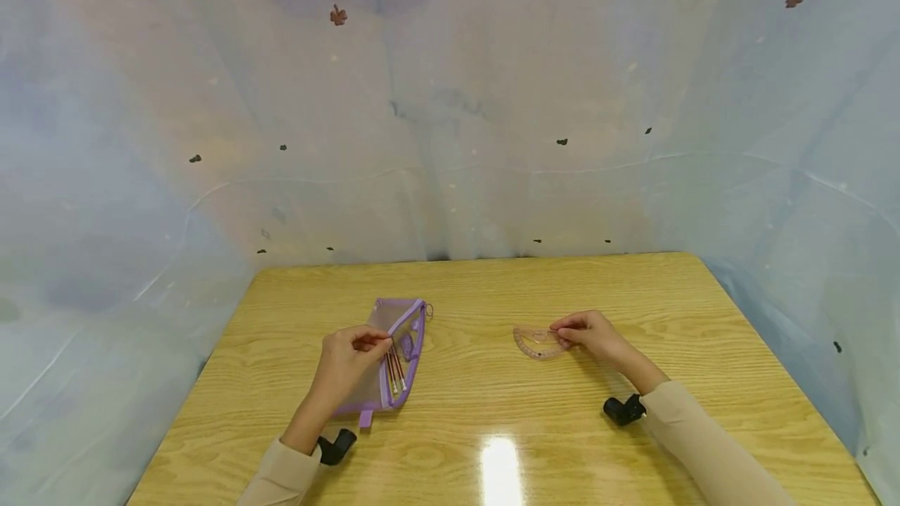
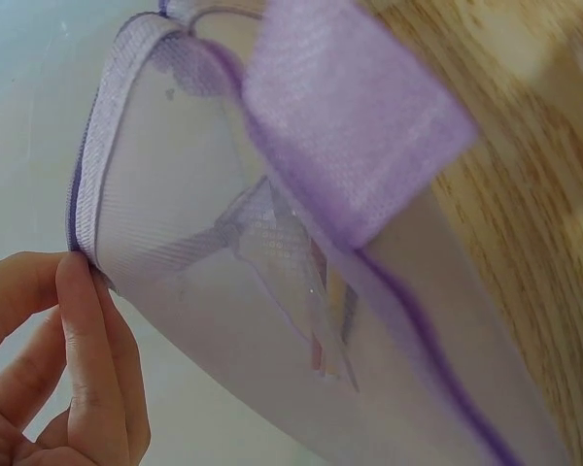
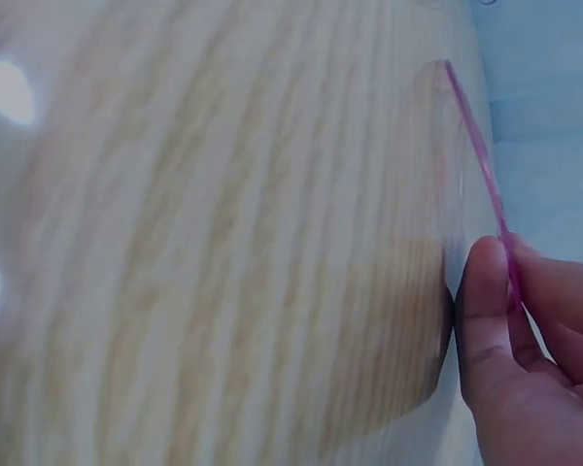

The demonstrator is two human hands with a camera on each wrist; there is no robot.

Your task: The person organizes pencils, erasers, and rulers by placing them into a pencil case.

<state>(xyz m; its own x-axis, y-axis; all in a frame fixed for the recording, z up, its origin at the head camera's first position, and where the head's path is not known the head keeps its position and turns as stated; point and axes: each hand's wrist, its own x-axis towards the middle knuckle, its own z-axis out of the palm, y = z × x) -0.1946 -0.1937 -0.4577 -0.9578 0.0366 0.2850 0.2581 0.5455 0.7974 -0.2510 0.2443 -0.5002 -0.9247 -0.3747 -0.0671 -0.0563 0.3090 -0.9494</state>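
Observation:
A see-through mesh pencil case [image 1: 363, 389] with purple trim lies at the left of the table, its zipped side raised. My left hand [image 1: 349, 358] pinches the zip edge between thumb and fingers, holding the case's mouth up. Inside show slim brushes [image 1: 395, 372] and a purple item [image 1: 407, 347]. In the left wrist view the mesh wall [image 2: 175, 194] bulges from the pinched edge, with a purple fabric tab [image 2: 355, 116] close to the camera. On the right, my right hand [image 1: 594, 334] pinches a clear pinkish protractor [image 1: 532, 350] by one end, low over the wood.
The wooden table [image 1: 464, 412] carries a bright light reflection near its front. A pale patterned cloth [image 1: 450, 115] hangs behind it and along both sides. Black wrist camera mounts [image 1: 337, 446] sit below each wrist.

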